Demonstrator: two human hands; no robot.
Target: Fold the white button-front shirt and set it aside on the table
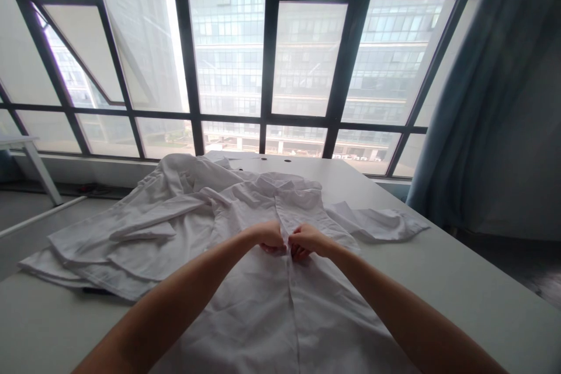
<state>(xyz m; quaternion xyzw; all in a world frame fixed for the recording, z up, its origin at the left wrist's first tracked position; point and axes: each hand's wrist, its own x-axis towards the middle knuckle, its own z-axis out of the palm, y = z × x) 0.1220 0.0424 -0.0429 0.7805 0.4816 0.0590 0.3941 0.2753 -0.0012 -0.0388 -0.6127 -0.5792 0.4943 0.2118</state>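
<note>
A long-sleeved white coat (pixel 263 304) lies spread out, front side up, with its collar (pixel 289 182) at the far end and its front opening running toward me. At mid-length of that opening, my left hand (pixel 272 236) is closed on the left front edge. Just beside it my right hand (pixel 307 239) pinches the right front edge, and the two hands nearly meet. The fingertips are partly hidden, so any button between them cannot be made out. One sleeve (pixel 385 223) stretches out to the right.
More white garments (pixel 175 187) lie heaped on the left of the white table (pixel 473 286). A dark flat item (pixel 97 291) pokes out beneath them. Behind the table stand large framed windows (pixel 228 52), with a blue curtain (pixel 473 105) at the right and another table (pixel 39 166) far left.
</note>
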